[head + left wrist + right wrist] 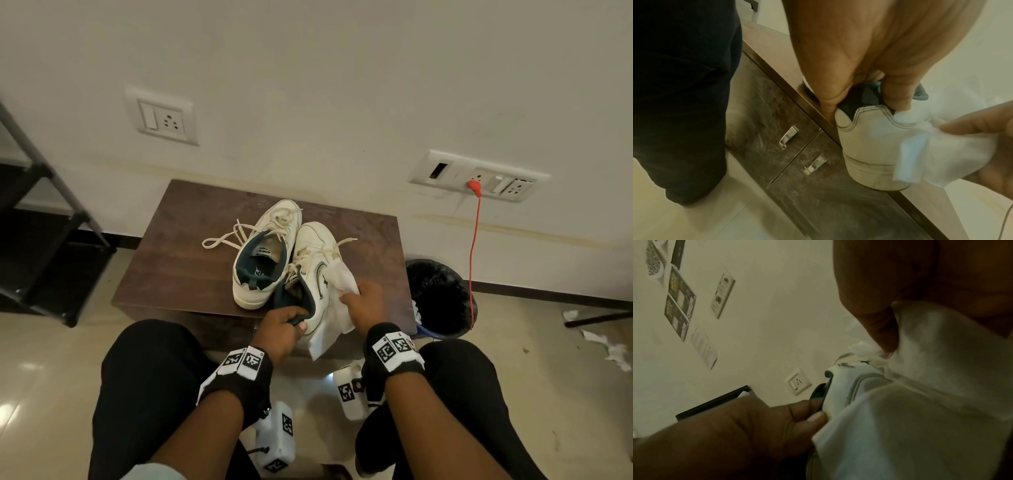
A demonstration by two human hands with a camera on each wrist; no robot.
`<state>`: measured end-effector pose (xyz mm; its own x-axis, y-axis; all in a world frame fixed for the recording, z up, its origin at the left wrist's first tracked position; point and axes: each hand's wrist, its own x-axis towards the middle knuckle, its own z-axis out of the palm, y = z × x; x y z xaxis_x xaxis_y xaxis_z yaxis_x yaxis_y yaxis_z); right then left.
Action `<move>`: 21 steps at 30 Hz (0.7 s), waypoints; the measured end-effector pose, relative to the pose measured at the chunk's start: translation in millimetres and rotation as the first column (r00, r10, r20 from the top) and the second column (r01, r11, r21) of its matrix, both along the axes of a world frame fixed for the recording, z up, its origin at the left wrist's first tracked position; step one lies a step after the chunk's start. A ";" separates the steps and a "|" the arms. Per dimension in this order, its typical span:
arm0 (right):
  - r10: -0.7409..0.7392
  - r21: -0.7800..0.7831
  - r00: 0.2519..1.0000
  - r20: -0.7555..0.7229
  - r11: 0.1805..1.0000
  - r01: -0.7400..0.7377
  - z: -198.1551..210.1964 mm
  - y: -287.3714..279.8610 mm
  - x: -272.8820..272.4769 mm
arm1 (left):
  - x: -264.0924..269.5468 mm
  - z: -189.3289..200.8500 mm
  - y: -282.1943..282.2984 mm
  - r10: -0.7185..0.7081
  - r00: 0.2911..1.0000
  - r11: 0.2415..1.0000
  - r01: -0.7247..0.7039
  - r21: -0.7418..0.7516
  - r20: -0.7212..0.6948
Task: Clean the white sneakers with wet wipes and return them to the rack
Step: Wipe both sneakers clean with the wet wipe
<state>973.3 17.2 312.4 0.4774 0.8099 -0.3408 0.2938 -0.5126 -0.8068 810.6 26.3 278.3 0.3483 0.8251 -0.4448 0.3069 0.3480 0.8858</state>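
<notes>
Mid-wipe here: left hand grips the near sneaker by its heel collar at the worktop front edge, right hand fingers bunch the wet wipe against its side. Probably the sole rim next, so rotate it.

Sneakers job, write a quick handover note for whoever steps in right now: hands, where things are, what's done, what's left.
Left hand grips the heel collar of the near sneaker, tilted on the cabinet top.
Right hand holds a wet wipe against that sneaker's side.
Second sneaker lies beside it, laces loose.
Bin stands right of the cabinet; rack on the left.
Done: wiping under way.
Left: finish both sneakers, bin the wipe, rack both sneakers.
</notes>
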 end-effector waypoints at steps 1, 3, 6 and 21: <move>0.011 -0.008 1.000 -0.010 1.000 -0.011 -0.1 -2.7 -1.1 | -0.6 -1.5 -0.2 0.008 1.000 1.000 -0.008 -0.001 0.015; 0.032 -0.016 0.999 -0.039 0.999 -0.032 -1.0 -9.3 -3.3 | -0.5 -4.2 -0.3 0.011 0.999 1.000 -0.011 0.002 0.031; 0.020 -0.016 0.997 -0.075 1.000 -0.021 -7.3 -18.4 -9.1 | -0.3 -6.1 0.1 0.006 0.999 1.000 -0.007 0.006 0.048; -0.008 -0.075 0.987 0.157 0.997 0.020 1.9 -11.0 -19.0 | -13.0 -15.2 4.6 0.027 0.992 0.998 -0.019 -0.068 0.124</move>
<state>954.3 6.2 314.2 0.5408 0.7775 -0.3209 0.4061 -0.5755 -0.7098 797.6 30.9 263.1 0.3859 0.8038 -0.4528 0.1863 0.4128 0.8916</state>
